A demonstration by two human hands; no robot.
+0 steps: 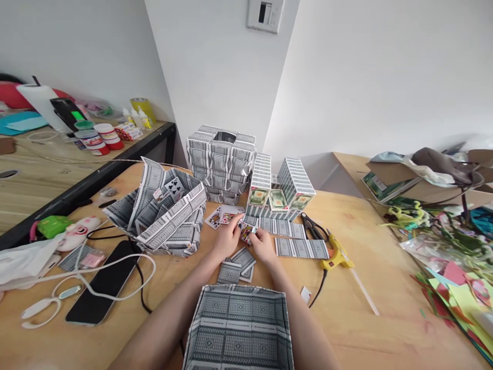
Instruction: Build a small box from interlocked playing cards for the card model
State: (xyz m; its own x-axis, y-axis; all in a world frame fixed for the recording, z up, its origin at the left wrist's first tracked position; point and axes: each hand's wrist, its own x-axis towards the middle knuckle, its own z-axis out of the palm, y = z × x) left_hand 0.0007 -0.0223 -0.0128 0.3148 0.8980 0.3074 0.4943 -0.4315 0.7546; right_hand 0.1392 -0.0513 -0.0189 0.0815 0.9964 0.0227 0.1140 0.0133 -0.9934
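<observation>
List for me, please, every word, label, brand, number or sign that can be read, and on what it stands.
No words or numbers are readable.
Black club signs: card inside the grey container.
Too small or blurred: print on the held card, green boxes, jars, small bottles.

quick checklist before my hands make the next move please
1. Playing card steady: ok, left hand and right hand both hold it.
2. Loose cards near: ok, between the forearms.
3. Glue gun set down: ok, on the table beside the card strip.
4. Glue gun heated: cannot tell.
5. Phone free of cables: not ok, a white cable crosses it.
</observation>
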